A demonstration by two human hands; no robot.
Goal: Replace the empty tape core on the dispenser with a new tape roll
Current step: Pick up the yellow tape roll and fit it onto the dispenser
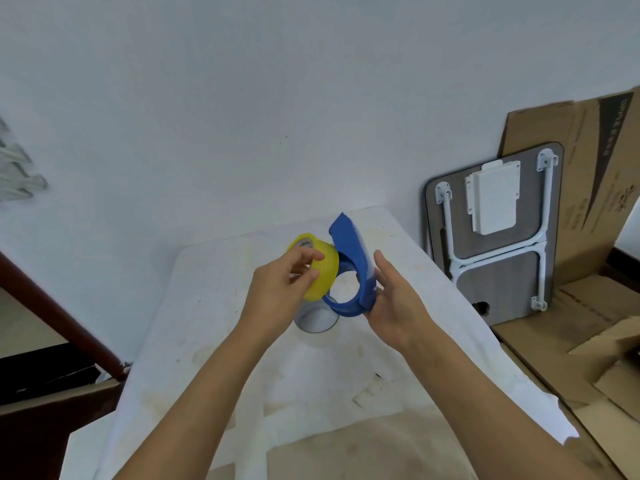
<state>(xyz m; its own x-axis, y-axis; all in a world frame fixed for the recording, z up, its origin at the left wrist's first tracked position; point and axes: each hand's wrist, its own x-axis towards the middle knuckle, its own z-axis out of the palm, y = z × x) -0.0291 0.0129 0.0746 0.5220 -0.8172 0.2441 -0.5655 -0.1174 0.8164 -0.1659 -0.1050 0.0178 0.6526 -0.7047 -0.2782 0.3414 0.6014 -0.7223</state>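
My left hand grips a yellow tape roll, fingers through its centre hole, and holds it against the left side of a blue tape dispenser. My right hand holds the dispenser from the right, palm on its side, fingers stretched upward. The dispenser's round ring is seen open, with the table showing through it. Both are held in the air above the white table. A clear, pale empty tape core lies on the table just below my hands.
A folded small table with white legs leans against the wall at the right. Flattened cardboard lies on the floor beside it. A dark wooden rail runs at the left. The white cloth ends near the bottom edge.
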